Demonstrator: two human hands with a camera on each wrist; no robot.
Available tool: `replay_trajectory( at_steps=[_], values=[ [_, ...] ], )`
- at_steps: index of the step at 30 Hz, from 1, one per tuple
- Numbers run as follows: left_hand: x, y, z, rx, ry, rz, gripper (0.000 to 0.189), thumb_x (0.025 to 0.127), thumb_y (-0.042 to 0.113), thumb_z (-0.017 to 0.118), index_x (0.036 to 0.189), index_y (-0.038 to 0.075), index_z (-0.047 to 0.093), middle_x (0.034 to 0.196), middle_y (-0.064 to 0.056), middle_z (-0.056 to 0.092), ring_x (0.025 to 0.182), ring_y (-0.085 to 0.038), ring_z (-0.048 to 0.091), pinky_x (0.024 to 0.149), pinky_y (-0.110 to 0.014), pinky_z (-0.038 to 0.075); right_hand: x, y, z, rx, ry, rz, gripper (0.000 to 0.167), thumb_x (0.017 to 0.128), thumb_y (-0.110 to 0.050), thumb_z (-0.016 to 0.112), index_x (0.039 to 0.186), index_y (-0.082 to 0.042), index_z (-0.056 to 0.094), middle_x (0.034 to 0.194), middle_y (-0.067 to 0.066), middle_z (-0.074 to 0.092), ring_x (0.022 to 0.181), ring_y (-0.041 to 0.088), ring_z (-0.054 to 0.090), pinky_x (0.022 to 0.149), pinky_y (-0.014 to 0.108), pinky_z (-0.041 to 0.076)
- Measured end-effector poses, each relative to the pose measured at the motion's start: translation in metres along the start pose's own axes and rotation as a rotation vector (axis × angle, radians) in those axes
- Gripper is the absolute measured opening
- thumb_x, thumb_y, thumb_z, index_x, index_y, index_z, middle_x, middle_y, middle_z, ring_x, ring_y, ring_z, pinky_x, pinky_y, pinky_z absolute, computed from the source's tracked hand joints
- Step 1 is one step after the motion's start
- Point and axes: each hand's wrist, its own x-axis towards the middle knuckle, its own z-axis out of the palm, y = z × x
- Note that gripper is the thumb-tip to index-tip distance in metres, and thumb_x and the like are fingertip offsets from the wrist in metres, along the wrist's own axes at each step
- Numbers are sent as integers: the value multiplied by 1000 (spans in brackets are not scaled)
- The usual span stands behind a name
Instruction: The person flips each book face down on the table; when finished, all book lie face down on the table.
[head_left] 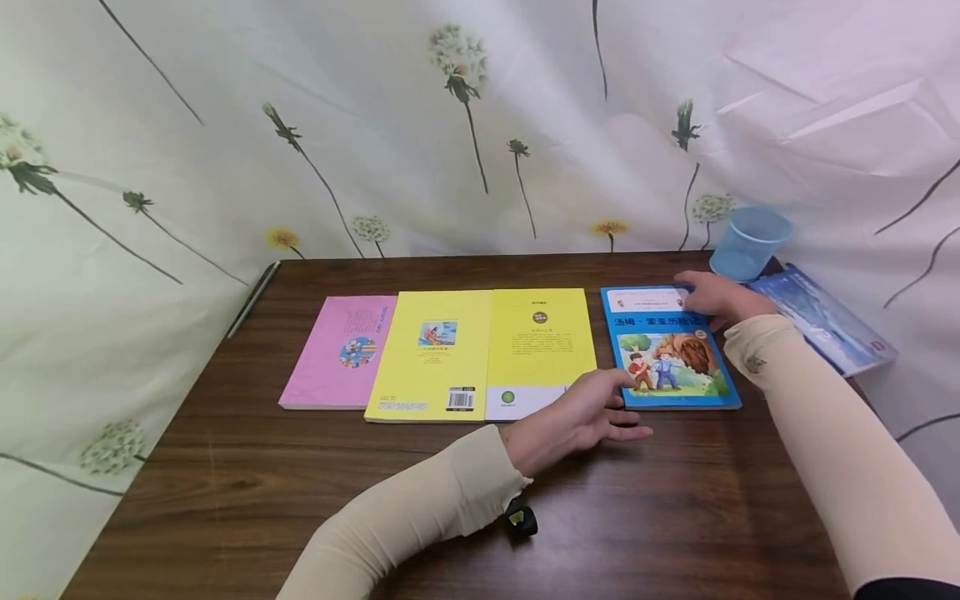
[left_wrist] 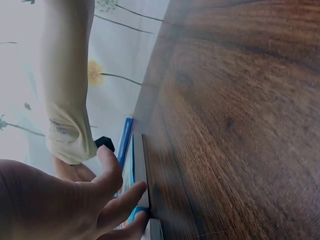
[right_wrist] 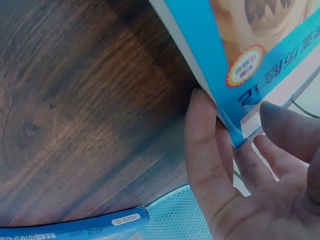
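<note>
A blue-bordered picture book (head_left: 671,367) lies face up on the dark wooden table. My left hand (head_left: 592,408) is at its lower left corner, fingers loosely extended along the front edge; in the left wrist view these fingers (left_wrist: 135,197) are right at the book's side. My right hand (head_left: 716,298) spans the upper right corner. In the right wrist view one fingertip of that hand (right_wrist: 235,185) meets the page edge, another overlaps the blue cover (right_wrist: 200,40), and other fingers extend past the corner. Left of it lies a yellow book (head_left: 540,350), partly covered by my left hand.
Another yellow book (head_left: 427,383) and a pink book (head_left: 330,358) continue the row leftward. A light blue cup (head_left: 750,242) stands at the back right, beside another blue book (head_left: 825,321) at the table edge. Flowered cloth (head_left: 375,125) hangs behind. A thin rod (head_left: 253,300) lies along the left edge.
</note>
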Motion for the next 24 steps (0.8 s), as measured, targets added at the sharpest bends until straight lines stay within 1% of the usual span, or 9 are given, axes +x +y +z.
replay_trajectory(
  at_steps=[4, 7, 11, 15, 18, 21, 24],
  values=[
    [0, 1, -1, -9, -1, -8, 59, 92, 12, 61, 146, 8, 37, 138, -26, 36, 120, -47, 55, 94, -55, 55, 1, -2, 1, -9, -3, -12, 67, 98, -10, 44, 157, 1, 14, 154, 41, 17, 124, 56, 46, 80, 52, 59],
    [0, 1, -1, -7, -9, -11, 55, 93, 12, 61, 143, 7, 40, 135, -26, 37, 119, -46, 57, 95, -55, 55, 2, -1, 2, -7, -11, -9, 66, 99, -10, 44, 157, 1, 14, 155, 40, 17, 125, 56, 46, 80, 52, 59],
    [2, 2, -4, 5, -21, -15, 46, 95, 14, 59, 138, 7, 44, 133, -26, 41, 113, -42, 63, 96, -53, 55, 2, 0, 1, 1, -13, -7, 67, 98, -10, 45, 157, 1, 14, 156, 40, 16, 125, 55, 46, 77, 49, 60],
    [6, 5, -7, 4, -23, -18, 36, 95, 14, 58, 130, 8, 49, 124, -23, 47, 105, -36, 69, 98, -51, 54, -1, -2, 0, 5, -1, -9, 67, 98, -8, 45, 157, 2, 15, 156, 39, 15, 124, 55, 46, 74, 46, 60],
    [8, 7, -8, 4, -27, -28, 34, 94, 13, 58, 127, 9, 51, 117, -20, 51, 101, -33, 71, 97, -48, 55, -4, -4, 0, -17, 2, -14, 66, 98, -7, 45, 156, 2, 16, 155, 39, 17, 122, 53, 47, 74, 47, 60],
    [8, 8, -8, 13, -30, -33, 33, 94, 13, 58, 126, 10, 53, 115, -19, 54, 97, -29, 72, 89, -42, 58, -7, -5, 0, -42, 2, -26, 65, 97, -6, 44, 156, 3, 17, 154, 40, 19, 120, 52, 49, 75, 48, 59],
    [9, 9, -9, 24, -29, -32, 32, 94, 13, 58, 125, 10, 56, 115, -18, 57, 95, -26, 73, 78, -35, 58, -8, -6, 0, -46, 5, -35, 65, 98, -6, 44, 156, 3, 17, 154, 40, 19, 119, 52, 50, 75, 48, 59]
  ],
)
